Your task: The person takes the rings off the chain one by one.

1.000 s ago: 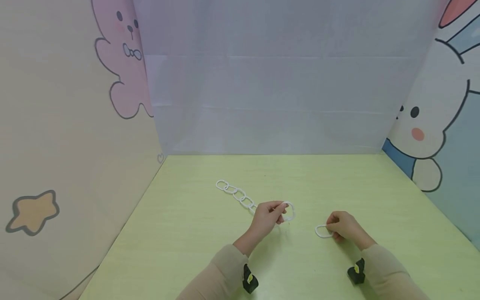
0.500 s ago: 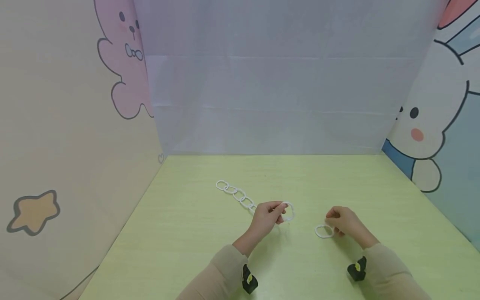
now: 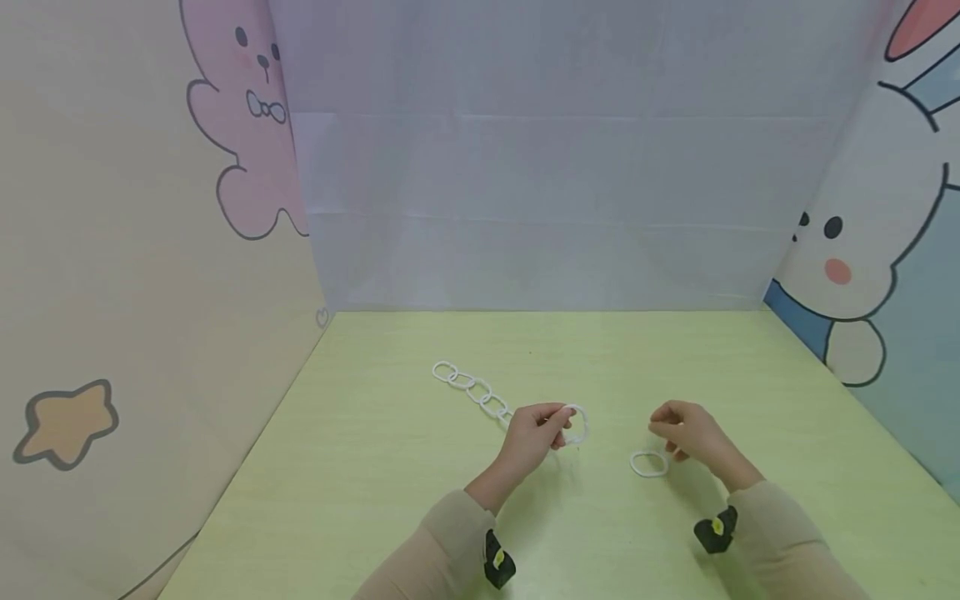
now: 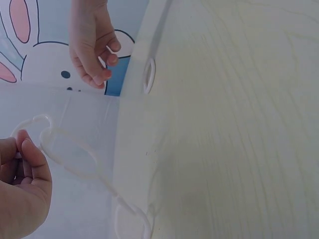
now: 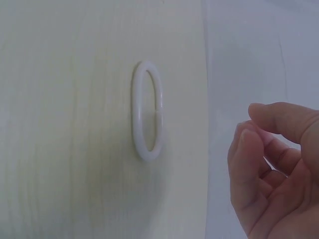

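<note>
- One loose white link lies flat on the bench, an oval ring with a glossy surface.
- It will probably be light, fairly stiff, slightly slippery like smooth plastic, and not fragile under a gentle pinch.
- Best hold, I judge: thumb and forefinger on a rounded end, leaving the long sides free; a faint mark on one long side may be a seam, but I cannot tell.
- Left of the loose link, the left hand pinches the end of a white chain, which trails off farther left and beyond, its far links resting on the bench.
- Just beside and above the loose link, apart from it, the right hand holds nothing, fingers loosely bent, thumb near the forefinger.
- Both hands are well apart.
</note>
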`<move>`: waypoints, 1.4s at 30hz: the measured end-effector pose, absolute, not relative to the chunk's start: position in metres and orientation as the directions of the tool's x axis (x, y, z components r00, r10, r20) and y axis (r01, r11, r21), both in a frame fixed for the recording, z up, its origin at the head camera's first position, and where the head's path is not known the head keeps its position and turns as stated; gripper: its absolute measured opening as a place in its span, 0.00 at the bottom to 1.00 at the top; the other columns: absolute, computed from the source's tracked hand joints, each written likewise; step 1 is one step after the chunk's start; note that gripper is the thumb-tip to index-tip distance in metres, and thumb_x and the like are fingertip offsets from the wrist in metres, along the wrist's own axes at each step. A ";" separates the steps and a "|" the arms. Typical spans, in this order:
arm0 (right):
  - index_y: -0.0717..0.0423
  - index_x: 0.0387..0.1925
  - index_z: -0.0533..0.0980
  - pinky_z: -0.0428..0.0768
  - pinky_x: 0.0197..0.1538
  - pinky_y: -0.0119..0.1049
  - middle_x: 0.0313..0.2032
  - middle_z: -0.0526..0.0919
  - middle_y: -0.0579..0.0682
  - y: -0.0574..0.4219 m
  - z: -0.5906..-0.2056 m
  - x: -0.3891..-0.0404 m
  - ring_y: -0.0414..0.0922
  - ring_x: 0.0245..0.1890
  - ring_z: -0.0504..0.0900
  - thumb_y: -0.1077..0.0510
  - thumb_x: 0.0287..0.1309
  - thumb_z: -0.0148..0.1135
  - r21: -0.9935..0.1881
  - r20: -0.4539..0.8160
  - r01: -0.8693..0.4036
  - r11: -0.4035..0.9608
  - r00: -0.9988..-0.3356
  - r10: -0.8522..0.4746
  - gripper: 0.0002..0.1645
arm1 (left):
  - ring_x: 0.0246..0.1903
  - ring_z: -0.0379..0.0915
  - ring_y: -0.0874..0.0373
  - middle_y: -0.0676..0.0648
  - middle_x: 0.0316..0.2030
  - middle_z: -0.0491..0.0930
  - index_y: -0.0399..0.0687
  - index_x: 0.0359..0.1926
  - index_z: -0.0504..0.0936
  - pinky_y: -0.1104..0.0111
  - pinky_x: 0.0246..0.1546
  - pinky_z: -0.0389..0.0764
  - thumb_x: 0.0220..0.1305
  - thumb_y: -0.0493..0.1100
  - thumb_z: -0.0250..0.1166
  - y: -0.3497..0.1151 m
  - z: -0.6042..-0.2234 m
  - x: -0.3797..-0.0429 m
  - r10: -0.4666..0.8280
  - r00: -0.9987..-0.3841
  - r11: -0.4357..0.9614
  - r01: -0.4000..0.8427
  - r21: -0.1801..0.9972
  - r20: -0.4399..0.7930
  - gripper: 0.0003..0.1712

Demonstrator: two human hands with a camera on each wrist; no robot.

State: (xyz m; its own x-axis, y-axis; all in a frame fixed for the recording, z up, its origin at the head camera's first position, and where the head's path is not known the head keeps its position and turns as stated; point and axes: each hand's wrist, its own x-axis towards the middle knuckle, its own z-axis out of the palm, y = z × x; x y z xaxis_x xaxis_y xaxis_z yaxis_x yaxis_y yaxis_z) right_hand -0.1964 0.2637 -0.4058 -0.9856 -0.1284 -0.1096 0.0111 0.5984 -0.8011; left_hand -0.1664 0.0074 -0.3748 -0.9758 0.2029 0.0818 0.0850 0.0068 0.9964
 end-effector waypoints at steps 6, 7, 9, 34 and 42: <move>0.70 0.41 0.71 0.77 0.24 0.39 0.31 0.75 0.54 0.268 -0.397 -0.206 0.45 0.23 0.73 0.61 0.61 0.55 -0.809 -0.091 -0.017 0.588 -0.984 -0.154 0.13 | 0.18 0.67 0.65 0.29 0.32 0.77 0.28 0.41 0.81 0.76 0.21 0.70 0.64 0.35 0.57 0.014 -0.377 -0.171 0.188 -0.979 0.007 0.080 0.997 0.077 0.12; 0.70 0.42 0.71 0.77 0.24 0.39 0.31 0.75 0.54 0.268 -0.396 -0.207 0.45 0.23 0.73 0.61 0.62 0.55 -0.809 -0.088 -0.022 0.587 -0.984 -0.158 0.13 | 0.18 0.67 0.65 0.30 0.31 0.77 0.28 0.40 0.81 0.76 0.21 0.70 0.64 0.35 0.57 0.015 -0.376 -0.172 0.186 -0.979 0.007 0.081 0.997 0.078 0.12; 0.70 0.42 0.71 0.77 0.24 0.39 0.31 0.75 0.54 0.269 -0.394 -0.210 0.45 0.23 0.73 0.61 0.62 0.55 -0.812 -0.082 -0.029 0.582 -0.983 -0.163 0.13 | 0.18 0.67 0.65 0.33 0.29 0.77 0.28 0.40 0.81 0.76 0.21 0.70 0.64 0.35 0.58 0.016 -0.376 -0.173 0.183 -0.980 0.008 0.082 0.997 0.079 0.11; 0.69 0.43 0.71 0.78 0.25 0.37 0.32 0.75 0.55 0.259 -0.368 -0.220 0.46 0.24 0.74 0.60 0.62 0.54 -0.820 -0.002 -0.121 0.559 -0.977 -0.215 0.14 | 0.18 0.66 0.64 0.48 0.24 0.76 0.28 0.40 0.81 0.75 0.21 0.70 0.64 0.36 0.58 0.020 -0.377 -0.175 0.181 -0.980 0.016 0.088 0.996 0.084 0.12; 0.69 0.42 0.71 0.78 0.24 0.37 0.31 0.75 0.54 0.250 -0.358 -0.217 0.50 0.25 0.75 0.61 0.62 0.55 -0.822 0.030 -0.159 0.547 -0.971 -0.238 0.13 | 0.18 0.66 0.65 0.53 0.23 0.75 0.27 0.40 0.80 0.76 0.21 0.69 0.64 0.36 0.58 0.020 -0.373 -0.173 0.183 -0.979 0.021 0.100 0.995 0.095 0.12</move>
